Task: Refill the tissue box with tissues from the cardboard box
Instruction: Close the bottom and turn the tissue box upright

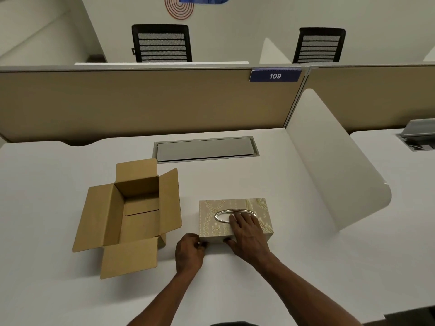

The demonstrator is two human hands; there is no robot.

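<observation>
Your right hand point(247, 228) is lying flat and open on the tissue box point(235, 218), fingers reaching its oval slot, thumb on the near wall. Your left hand point(188, 251) is pinching the box's near-left corner in a closed grip. The box is sitting on the white counter point(294, 267); the cardboard box point(131, 215), flaps open, is at its 9 o'clock.

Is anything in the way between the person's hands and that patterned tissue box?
No. Both hands are already on the tissue box: the right hand lies on its top by the oval opening, and the left hand touches its near left corner. The open cardboard box stands apart, further left.
</observation>
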